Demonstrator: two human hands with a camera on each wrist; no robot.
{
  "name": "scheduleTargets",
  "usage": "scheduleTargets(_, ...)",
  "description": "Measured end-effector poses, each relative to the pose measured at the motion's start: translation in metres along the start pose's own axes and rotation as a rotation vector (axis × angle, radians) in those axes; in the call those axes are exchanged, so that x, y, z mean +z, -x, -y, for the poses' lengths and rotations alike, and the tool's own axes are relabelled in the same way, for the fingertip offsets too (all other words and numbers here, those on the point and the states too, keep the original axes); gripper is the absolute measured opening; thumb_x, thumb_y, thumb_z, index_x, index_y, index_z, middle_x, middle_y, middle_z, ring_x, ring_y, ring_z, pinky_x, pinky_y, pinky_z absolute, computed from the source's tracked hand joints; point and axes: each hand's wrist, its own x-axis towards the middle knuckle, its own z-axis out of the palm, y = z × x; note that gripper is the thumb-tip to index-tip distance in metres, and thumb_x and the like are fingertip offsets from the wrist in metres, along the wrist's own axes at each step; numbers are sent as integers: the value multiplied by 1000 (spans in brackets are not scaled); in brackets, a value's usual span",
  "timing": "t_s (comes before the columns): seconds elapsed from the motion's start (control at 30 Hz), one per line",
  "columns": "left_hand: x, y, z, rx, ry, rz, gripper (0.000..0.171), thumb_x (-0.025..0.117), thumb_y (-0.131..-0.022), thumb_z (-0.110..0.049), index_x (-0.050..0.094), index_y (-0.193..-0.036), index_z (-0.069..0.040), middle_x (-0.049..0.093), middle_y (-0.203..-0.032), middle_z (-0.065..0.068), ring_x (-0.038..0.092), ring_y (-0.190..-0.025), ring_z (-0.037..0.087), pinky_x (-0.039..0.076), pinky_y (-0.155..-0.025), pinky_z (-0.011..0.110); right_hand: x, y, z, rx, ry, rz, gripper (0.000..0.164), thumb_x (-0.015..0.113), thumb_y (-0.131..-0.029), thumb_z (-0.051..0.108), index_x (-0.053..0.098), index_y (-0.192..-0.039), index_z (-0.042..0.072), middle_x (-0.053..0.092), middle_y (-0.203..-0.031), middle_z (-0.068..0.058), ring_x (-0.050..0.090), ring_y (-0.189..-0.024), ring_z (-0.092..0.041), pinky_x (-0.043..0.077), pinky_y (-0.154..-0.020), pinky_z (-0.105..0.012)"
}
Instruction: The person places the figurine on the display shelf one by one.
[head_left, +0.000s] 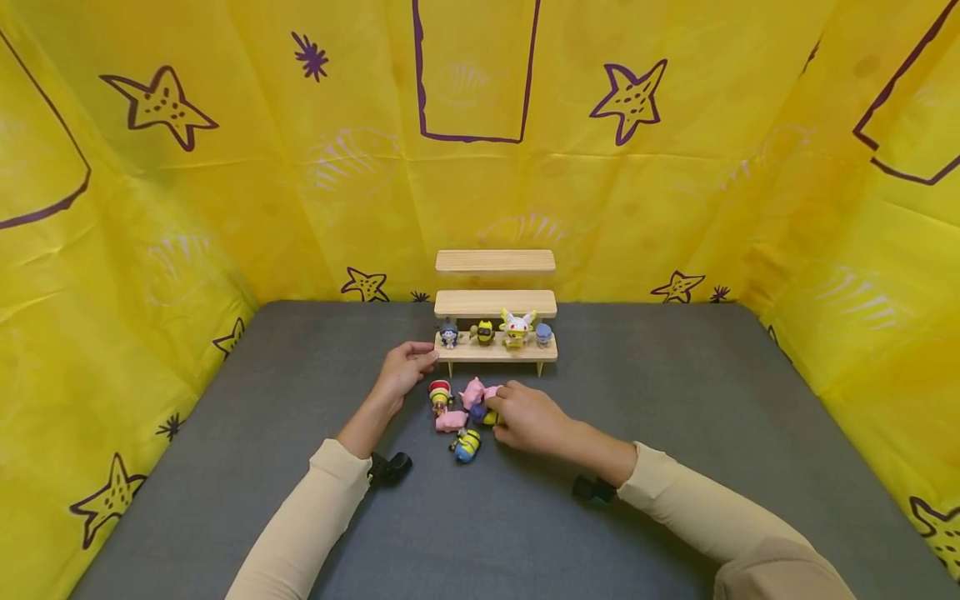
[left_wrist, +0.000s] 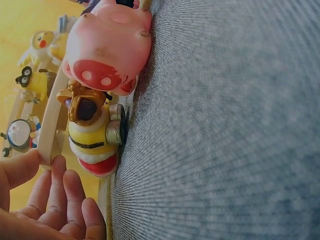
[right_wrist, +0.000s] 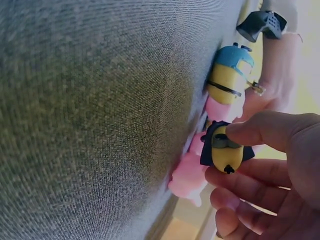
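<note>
At the left end of the lowest board of a wooden three-tier display stand (head_left: 495, 353), my left hand (head_left: 403, 371) pinches the board's edge between thumb and fingers. Above the grey table, my right hand (right_wrist: 270, 180) holds a yellow minion figure with a dark cape (right_wrist: 227, 152) between thumb and fingers. Around it lie pink pig figures (head_left: 451, 421), a minion in a blue outfit (head_left: 467, 447) and a minion with red and white on it (head_left: 440, 395). The right hand partly covers one pig in the head view.
Several small figures stand on the lowest board, among them a white-eared yellow figure (head_left: 517, 330) and a blue one (head_left: 543, 335). The middle board (head_left: 495, 302) and top board (head_left: 495, 261) rise behind. A yellow printed cloth (head_left: 495, 192) encloses the grey table (head_left: 645, 383).
</note>
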Motion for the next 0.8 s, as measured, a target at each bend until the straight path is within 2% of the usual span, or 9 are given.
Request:
scheduleTargets(0.3, 0, 0, 1, -14, 1, -1, 33, 61, -97, -23, 60, -125, -6, 66, -117, 16, 61, -103, 27, 47, -89, 35, -3, 2, -1, -24, -18, -18, 25, 72, -79, 18, 69, -101, 8, 65, -87, -1, 54, -80, -17, 44, -65, -27)
scheduleTargets(0.6, 0, 0, 0, -4, 3, -3, 33, 61, -97, -23, 60, -124, -5, 66, -116, 17, 62, -103, 27, 47, -89, 36, -6, 2, -3, 29, -130, -2, 32, 76, -80, 19, 70, -108, 5, 70, -95, -3, 54, -83, -16, 45, -69, -28)
scheduleTargets(0.8, 0, 0, 1, -2, -7, -1, 34, 60, -97, -24, 60, -125, -5, 66, -117, 17, 61, -102, 26, 47, -89, 36, -6, 3, -5, 66, -198, -8, 26, 76, -79, 17, 66, -101, 8, 61, -84, 1, 50, -77, -13, 40, -64, -25)
